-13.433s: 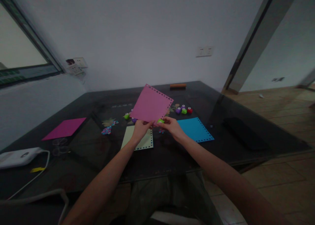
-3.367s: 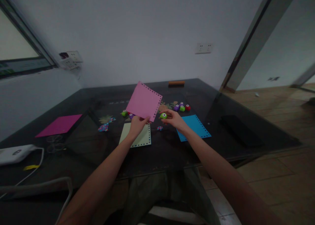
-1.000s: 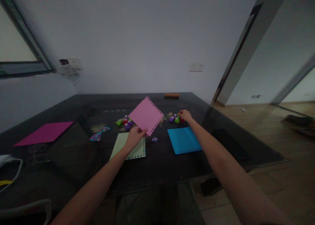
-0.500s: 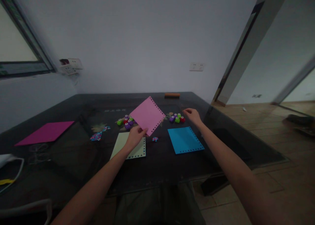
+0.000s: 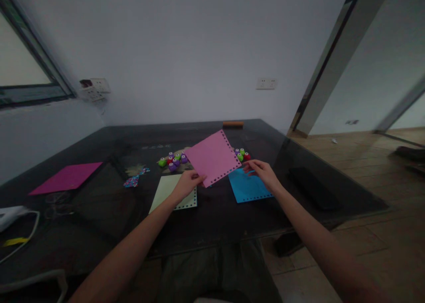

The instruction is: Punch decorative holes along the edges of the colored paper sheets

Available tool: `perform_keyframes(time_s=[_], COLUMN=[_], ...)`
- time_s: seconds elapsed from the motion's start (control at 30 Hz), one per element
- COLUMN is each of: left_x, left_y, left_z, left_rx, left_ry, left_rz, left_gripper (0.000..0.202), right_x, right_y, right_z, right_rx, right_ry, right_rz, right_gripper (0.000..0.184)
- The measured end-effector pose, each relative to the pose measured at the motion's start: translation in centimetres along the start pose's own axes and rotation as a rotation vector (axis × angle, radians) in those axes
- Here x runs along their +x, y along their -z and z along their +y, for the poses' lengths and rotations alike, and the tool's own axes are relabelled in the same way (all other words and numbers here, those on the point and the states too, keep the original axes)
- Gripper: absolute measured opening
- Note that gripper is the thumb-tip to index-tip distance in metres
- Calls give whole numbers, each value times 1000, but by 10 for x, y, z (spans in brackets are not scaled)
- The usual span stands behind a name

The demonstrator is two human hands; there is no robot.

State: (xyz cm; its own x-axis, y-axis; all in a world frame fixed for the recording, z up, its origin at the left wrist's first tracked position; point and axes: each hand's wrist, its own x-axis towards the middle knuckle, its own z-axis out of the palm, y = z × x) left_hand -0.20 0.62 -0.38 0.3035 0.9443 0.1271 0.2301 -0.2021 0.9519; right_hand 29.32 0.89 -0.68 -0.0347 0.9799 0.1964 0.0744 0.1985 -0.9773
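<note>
My left hand (image 5: 187, 184) pinches the near corner of a pink paper sheet (image 5: 213, 157) with punched holes along its edges, holding it tilted above the dark glass table (image 5: 99, 197). My right hand (image 5: 262, 174) hovers just right of the sheet, over the blue punched sheet (image 5: 245, 190); its fingers are loosely curled and hold nothing. A pale green punched sheet (image 5: 172, 192) lies under my left hand. Small coloured punches sit in two groups, one left of the pink sheet (image 5: 172, 161) and one behind its right edge (image 5: 242, 154).
A magenta sheet (image 5: 66, 178) lies at the table's left. A small pile of punched paper bits (image 5: 134, 180) sits near the middle. An orange-brown block (image 5: 233, 124) rests at the far edge, a white device with cable (image 5: 9, 214) at the near left. A dark seat (image 5: 312, 186) stands to the right.
My right hand has left the punches at the back right and drawn back toward the pink sheet, now over the blue sheet. The pink sheet has swung to the right.
</note>
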Motion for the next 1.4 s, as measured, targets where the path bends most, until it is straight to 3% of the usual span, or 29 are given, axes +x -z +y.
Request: perform_keyframes(time_s=[0.17,0.3,0.93,1.13,1.4], left_x=[-4,-9,-10,-10,-9], left_y=[-4,-9,-19,-20,-20], left_z=[0,6,7,4,4], left_rx=[45,86,46,45,-37], left_ry=[-21,-28,70,61,27], left_rz=[-161,-225,-192,-220,-218], left_gripper=[22,24,19,27,39], right_x=[0,-5,-4,-2,-1], right_y=[-4,-9,-9,-4,-3], right_z=[3,4,3,2,1], right_rx=[162,96,45,38,23], right_ry=[-97,-109,-16,10,-4], right_rz=[-66,-144,-49,46,59], right_gripper=[46,35,27,27,25])
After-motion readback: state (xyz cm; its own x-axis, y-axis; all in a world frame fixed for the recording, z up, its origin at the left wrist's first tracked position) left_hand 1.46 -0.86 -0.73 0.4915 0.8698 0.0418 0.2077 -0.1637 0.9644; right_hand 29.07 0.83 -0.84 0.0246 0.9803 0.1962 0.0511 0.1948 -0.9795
